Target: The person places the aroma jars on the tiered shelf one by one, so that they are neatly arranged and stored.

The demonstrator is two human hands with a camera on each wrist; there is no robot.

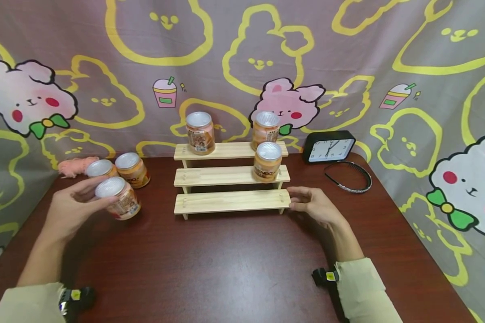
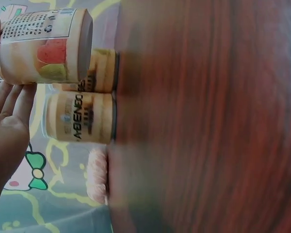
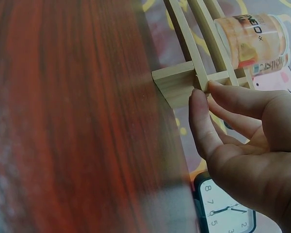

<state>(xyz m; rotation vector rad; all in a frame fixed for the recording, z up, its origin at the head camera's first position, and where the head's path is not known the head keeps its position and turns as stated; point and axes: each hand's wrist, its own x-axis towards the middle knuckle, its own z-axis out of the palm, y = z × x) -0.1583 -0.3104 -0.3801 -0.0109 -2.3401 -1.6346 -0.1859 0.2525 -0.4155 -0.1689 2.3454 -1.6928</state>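
My left hand (image 1: pixel 68 208) grips a can (image 1: pixel 124 204) with a silver lid and an orange fruit label, tilted and raised off the table in the left wrist view. Behind it stand two similar cans, one (image 1: pixel 133 171) upright in plain sight and another (image 1: pixel 101 168) partly hidden. My right hand (image 1: pixel 317 207) pinches the right end of the lowest board of a three-step wooden shelf (image 1: pixel 232 202), thumb and forefinger at its corner in the right wrist view. On the top step are a left can (image 1: pixel 200 134) and a right can (image 1: pixel 265 128); the middle step holds one can (image 1: pixel 267 163) at its right.
A pink yarn bundle (image 1: pixel 76 167) lies at the back left. At the back right stand a black-framed clock (image 1: pixel 329 147) and, before it, a dark headband (image 1: pixel 353 190). A patterned cloth (image 1: pixel 226 36) hangs behind the brown table (image 1: pixel 210 264).
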